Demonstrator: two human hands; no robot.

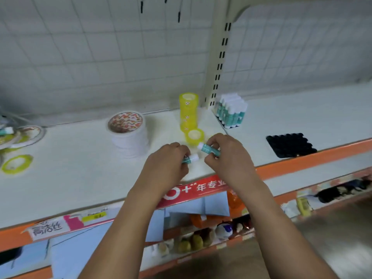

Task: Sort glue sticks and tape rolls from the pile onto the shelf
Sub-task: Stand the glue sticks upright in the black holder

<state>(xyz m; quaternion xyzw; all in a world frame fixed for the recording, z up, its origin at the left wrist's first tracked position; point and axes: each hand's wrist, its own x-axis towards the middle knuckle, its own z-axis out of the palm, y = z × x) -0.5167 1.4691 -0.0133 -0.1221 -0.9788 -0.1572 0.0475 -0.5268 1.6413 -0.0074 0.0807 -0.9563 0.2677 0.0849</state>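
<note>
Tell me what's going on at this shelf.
A person is sorting stationery on a white shelf. The left hand grips one teal glue stick, the right hand a second glue stick, both near the front edge. Behind them stand a yellow tape stack, a white tape stack and a block of upright glue sticks. Loose rolls lie in the pile at far left.

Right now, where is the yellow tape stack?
Head view, centre: the yellow tape stack stands near the back of the shelf, left of the post and right of the white tape stack.
</note>
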